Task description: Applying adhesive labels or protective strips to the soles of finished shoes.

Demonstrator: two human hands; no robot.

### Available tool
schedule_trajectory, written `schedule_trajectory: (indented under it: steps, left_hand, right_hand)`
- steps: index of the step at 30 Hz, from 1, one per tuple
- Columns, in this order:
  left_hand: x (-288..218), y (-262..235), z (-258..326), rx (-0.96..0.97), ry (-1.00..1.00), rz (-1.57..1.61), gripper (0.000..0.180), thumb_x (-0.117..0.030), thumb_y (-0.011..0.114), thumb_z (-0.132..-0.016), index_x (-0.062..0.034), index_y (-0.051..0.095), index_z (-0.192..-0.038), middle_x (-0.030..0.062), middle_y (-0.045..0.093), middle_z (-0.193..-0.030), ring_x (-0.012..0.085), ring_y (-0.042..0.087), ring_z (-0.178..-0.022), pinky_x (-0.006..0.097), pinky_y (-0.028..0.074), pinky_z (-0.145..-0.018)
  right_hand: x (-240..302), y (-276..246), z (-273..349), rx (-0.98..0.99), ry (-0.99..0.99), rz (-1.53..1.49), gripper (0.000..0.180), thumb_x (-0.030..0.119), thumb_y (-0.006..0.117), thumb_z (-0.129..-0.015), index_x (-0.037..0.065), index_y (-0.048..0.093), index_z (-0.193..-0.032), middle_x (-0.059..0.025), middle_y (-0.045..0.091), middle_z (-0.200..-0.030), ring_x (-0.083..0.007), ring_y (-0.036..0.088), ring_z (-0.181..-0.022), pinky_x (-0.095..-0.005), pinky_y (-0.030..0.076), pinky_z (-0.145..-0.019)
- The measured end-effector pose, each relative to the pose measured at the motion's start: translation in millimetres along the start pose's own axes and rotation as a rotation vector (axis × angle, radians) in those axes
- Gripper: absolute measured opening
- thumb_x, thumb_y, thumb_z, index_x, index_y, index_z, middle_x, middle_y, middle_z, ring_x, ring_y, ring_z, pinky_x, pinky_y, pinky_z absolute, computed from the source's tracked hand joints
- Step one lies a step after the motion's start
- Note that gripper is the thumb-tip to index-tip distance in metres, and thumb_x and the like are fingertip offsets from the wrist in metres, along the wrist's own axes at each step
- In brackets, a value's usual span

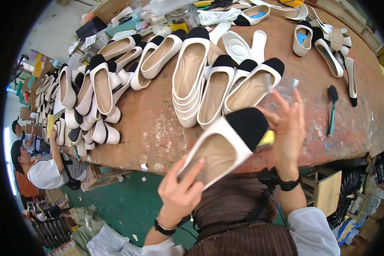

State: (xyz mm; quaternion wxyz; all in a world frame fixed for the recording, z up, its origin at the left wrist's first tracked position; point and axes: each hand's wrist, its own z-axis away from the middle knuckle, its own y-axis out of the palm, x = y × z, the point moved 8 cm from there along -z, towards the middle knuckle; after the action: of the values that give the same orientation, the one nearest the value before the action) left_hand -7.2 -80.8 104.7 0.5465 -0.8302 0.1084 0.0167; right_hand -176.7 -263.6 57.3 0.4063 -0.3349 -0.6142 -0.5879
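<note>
My left hand grips a white ballet flat with a black toe cap by its heel end, fingers reaching over the rim into the beige inside. The shoe is tilted, its toe pointing up and to the right above the table's near edge. Beyond that toe, my right hand is raised with fingers apart. A clear, film-like piece shows at its fingertips; whether they touch it I cannot tell. Just past the held shoe stand stacked matching flats and another flat. A small yellow item lies partly hidden behind the toe.
More flats are heaped on the table's left. A turquoise-handled brush lies at the right, near loose shoes and white insoles. A glass jar stands at the back. Co-workers sit at the far left.
</note>
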Motion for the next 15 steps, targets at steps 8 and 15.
schedule_trajectory:
  steps: [8,15]
  left_hand:
    - [232.5,-138.0,-57.2,-0.291,-0.194,-0.798,0.034,-0.018,0.069,-0.081,-0.0103,0.067,-0.114,0.0112,0.066,-0.112,0.0334,0.060,-0.108,0.045,0.048,-0.085]
    - [404.5,-118.7,-85.3,0.002,-0.509,-0.676,0.031,-0.025,0.068,-0.084,-0.0068,0.066,-0.109,0.0154,0.065,-0.115,0.0367,0.057,-0.110,0.044,0.047,-0.091]
  right_hand:
    - [18.8,-59.3,22.1,-0.100,-0.477,0.704,0.067,0.002,0.055,-0.093,0.002,0.019,-0.149,-0.0210,0.057,-0.130,-0.0296,0.058,-0.115,-0.0414,0.046,-0.096]
    - [-41.4,-53.0,51.9,0.207,-0.688,1.099,0.078,-0.004,0.069,-0.078,-0.003,0.027,-0.145,-0.0237,0.063,-0.114,-0.0371,0.065,-0.091,-0.0421,0.053,-0.080]
